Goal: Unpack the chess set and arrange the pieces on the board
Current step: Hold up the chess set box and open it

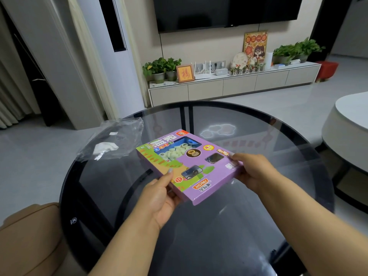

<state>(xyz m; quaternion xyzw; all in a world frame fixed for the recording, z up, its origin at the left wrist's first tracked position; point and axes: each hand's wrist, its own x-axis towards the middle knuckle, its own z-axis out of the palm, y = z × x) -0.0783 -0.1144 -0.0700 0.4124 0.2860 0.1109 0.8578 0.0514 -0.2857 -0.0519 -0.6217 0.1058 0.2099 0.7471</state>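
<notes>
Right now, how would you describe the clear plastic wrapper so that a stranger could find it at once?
Look at the round dark glass table in the middle of the room. On its far left edge, left of the purple box held in both hands, lies the plastic wrapper. It is the only crumpled, see-through thing there, with white scraps showing in it.

My hands hold the flat purple cardboard chess box (189, 166) tilted above the round dark glass surface (258, 140), left hand (159, 198) at its near corner, right hand (253, 168) at its right edge. The glass beyond the box and to its right lies bare, and so does the near stretch around my forearms. A crumpled clear plastic wrapper (113, 140) takes up the far-left rim, just beside the box's left end. A tan padded seat (29, 236) crowds the surface's near-left edge.
</notes>
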